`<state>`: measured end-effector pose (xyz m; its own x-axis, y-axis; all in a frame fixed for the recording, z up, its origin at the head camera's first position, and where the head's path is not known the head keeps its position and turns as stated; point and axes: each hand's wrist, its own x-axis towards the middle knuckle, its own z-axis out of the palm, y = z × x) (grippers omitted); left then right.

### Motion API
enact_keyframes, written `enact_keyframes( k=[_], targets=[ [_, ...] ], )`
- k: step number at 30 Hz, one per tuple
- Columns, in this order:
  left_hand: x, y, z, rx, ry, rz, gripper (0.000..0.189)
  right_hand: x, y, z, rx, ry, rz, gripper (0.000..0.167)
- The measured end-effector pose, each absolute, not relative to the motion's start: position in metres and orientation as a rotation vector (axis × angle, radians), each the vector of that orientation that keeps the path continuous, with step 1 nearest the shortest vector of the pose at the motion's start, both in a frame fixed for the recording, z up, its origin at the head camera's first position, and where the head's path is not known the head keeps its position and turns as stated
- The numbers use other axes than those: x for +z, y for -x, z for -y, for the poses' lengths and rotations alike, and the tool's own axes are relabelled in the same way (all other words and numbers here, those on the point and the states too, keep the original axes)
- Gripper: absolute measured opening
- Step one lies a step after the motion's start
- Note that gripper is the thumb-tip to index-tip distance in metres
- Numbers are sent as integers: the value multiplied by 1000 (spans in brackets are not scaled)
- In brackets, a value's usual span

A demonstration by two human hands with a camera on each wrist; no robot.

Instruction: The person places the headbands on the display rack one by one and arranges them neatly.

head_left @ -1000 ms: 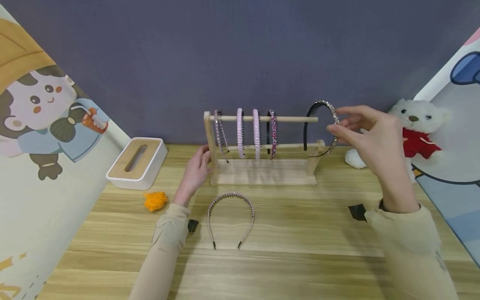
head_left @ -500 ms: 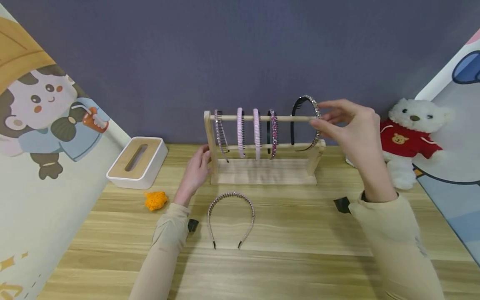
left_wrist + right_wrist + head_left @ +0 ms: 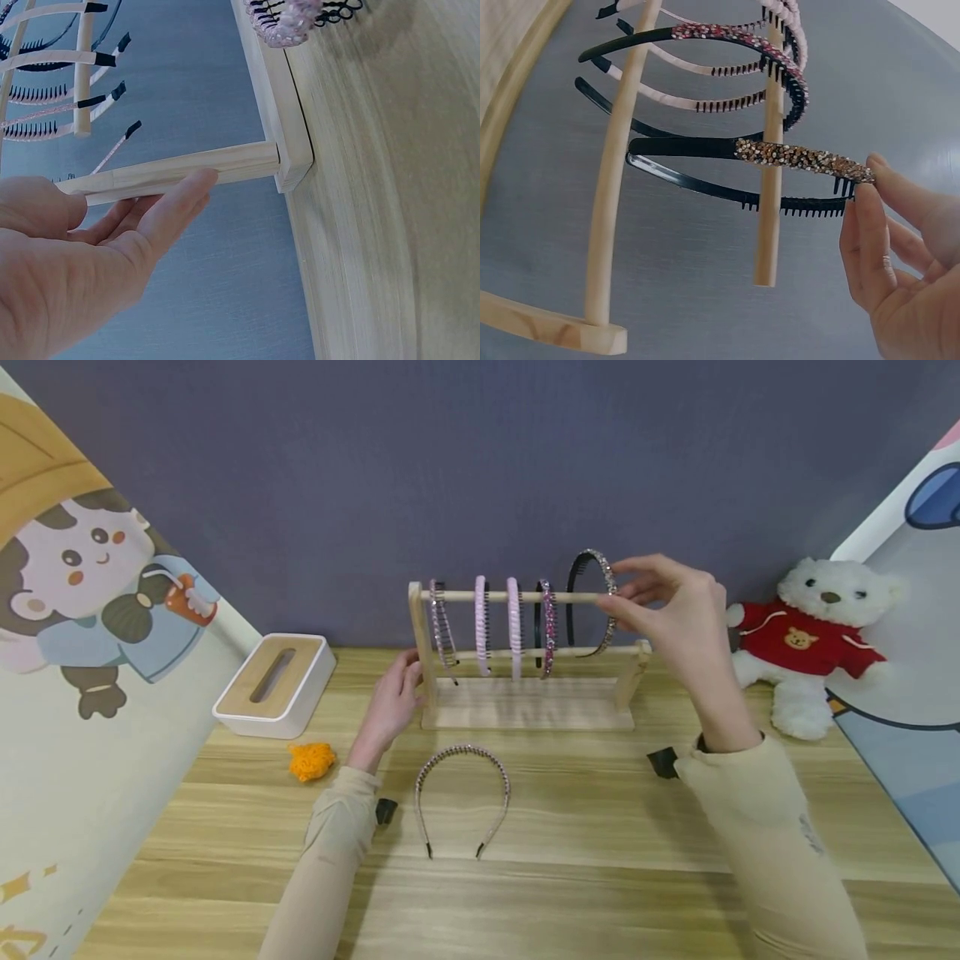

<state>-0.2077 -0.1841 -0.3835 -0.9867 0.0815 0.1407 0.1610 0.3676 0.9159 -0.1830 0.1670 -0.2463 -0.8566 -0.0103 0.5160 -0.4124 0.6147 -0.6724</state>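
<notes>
My right hand (image 3: 671, 610) pinches a black toothed headband (image 3: 802, 156) between thumb and fingers, at its band of silver-gold sparkling stones. That headband loops around the upper rod near the right end of the wooden headband rack (image 3: 525, 714), with its ends near the lower rod. To its left hang a pink-and-black stone headband (image 3: 548, 627), two light pink wrapped ones and a thin beaded one. My left hand (image 3: 390, 697) holds the rack's left upright post (image 3: 240, 159), with the thumb in front and some fingers behind it.
Before the rack, a thin beaded headband (image 3: 462, 752) lies on the wooden table (image 3: 570, 893). At the left are a white tissue box (image 3: 277, 727) with a wooden lid and an orange yarn-like bundle (image 3: 311, 762). A white teddy bear (image 3: 802, 631) in red sits at the right.
My right hand has moved left, bringing the black sparkling headband from the rods' right end farther along them. The left hand has stayed at the post.
</notes>
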Motion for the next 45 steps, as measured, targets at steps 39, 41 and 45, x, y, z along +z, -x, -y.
enact_keyframes(
  k=[39,41,45],
  targets=[
    [-383,204,186,-1745,222,2529,47,-280,191,-146,1047,-354,2478,47],
    [-383,204,186,-1737,223,2535,47,-280,191,-146,1049,-361,2465,46],
    [-382,205,185,-1728,222,2544,48,-279,188,-147,1049,-375,2399,42]
  ],
)
